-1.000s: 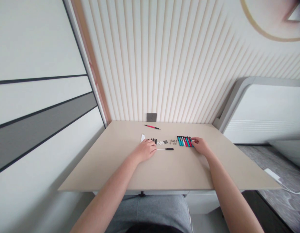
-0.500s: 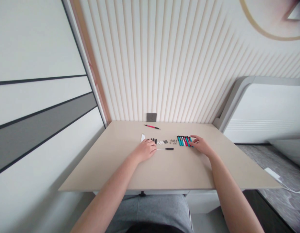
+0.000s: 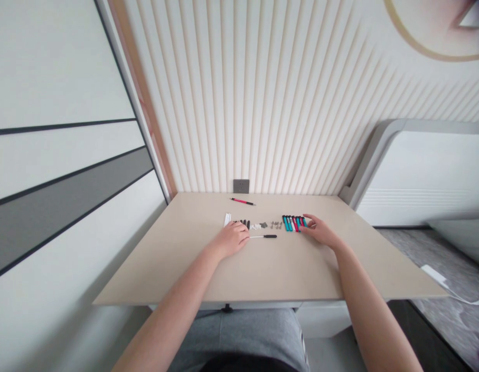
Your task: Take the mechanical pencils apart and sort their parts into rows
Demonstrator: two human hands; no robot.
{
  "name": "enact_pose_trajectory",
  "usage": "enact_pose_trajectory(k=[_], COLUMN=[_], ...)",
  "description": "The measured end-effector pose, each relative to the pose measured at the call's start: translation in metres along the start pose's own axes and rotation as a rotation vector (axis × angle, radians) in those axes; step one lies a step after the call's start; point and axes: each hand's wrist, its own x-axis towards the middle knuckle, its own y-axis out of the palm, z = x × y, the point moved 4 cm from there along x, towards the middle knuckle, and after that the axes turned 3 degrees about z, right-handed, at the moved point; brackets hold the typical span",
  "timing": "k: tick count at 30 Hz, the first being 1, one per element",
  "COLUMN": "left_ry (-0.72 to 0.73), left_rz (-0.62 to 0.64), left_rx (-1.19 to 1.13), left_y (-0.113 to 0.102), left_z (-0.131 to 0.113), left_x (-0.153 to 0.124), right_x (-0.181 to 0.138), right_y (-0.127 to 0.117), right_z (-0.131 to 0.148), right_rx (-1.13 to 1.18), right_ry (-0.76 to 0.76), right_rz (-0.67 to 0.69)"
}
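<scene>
Palm down on the desk, my left hand (image 3: 232,238) rests with loosely curved fingers beside several black pen grips (image 3: 245,223), partly covering them. A thin white rod with a black grip (image 3: 269,236) lies flat just right of its fingertips; whether they touch it I cannot tell. My right hand (image 3: 317,229) has thumb and finger around the right end of a row of teal, red and white pen barrels (image 3: 291,223) with black ends. White refills (image 3: 227,219), small white pieces (image 3: 256,226), grey pieces (image 3: 263,225) and metal tips (image 3: 276,225) lie between or beside the hands.
A red and black pen (image 3: 242,201) lies near the back of the beige desk (image 3: 262,274). Behind it stands a ribbed wall with a dark socket (image 3: 241,186). A white panelled cabinet (image 3: 68,217) is at the left, a bed headboard (image 3: 429,175) at the right.
My right thumb has shifted slightly left over the lower ends of the barrels. My left hand and the laid-out parts stay as they were; the view tilts a little.
</scene>
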Motion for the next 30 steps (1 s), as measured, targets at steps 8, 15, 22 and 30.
enact_pose_trajectory(k=[8,15,22,30], left_ry=[0.005,0.012,0.0,0.005], left_rz=[-0.003,-0.014,-0.001,-0.002], left_rx=[0.007,-0.001,0.001,0.001], left_y=[0.001,0.001,0.002,0.001], left_z=[0.001,0.001,0.001,0.001], left_x=[0.0,0.0,0.001,0.001], right_x=[0.007,0.011,0.009,0.008], right_y=[0.001,0.003,0.003,0.002], right_z=[-0.008,-0.007,-0.003,0.001], right_rx=[-0.061,-0.185,-0.287,-0.281], right_ry=[0.007,-0.045,-0.06,-0.055], right_rz=[-0.046,-0.069,-0.095,-0.101])
